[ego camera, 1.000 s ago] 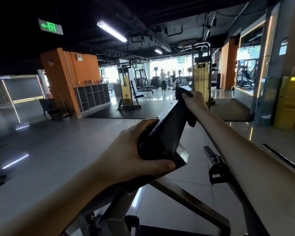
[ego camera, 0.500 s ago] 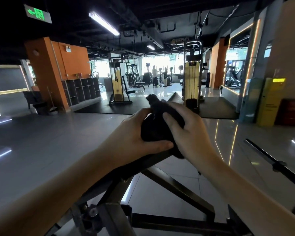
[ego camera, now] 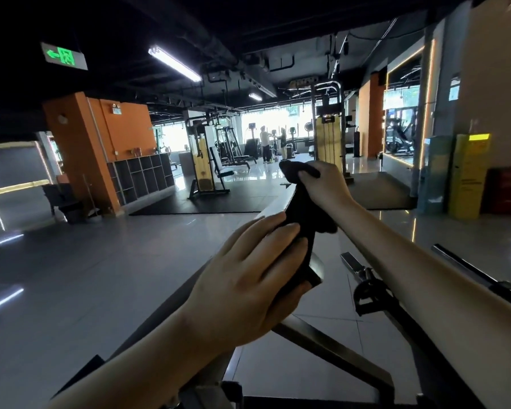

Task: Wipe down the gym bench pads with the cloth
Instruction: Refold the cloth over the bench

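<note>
A narrow black bench pad [ego camera: 303, 214] slants up and away from me on a steel frame [ego camera: 331, 346]. My left hand [ego camera: 254, 284] wraps round the pad's near end, fingers over the top and thumb underneath. My right hand [ego camera: 326, 185] is farther up the pad and grips a bunched black cloth [ego camera: 295, 169] against the pad's upper part. A fold of the cloth hangs below that hand at the pad's right side. Both forearms cover much of the pad and frame.
A barbell bar [ego camera: 469, 270] and a black hook on a steel bracket [ego camera: 366, 293] lie to the right. Glossy grey tiled floor [ego camera: 86, 276] spreads left. Weight machines [ego camera: 202, 160], orange lockers and two people stand far back.
My right hand has slid back up the pad with the cloth, away from my left hand, after coming down next to it. The left hand keeps its hold on the near end.
</note>
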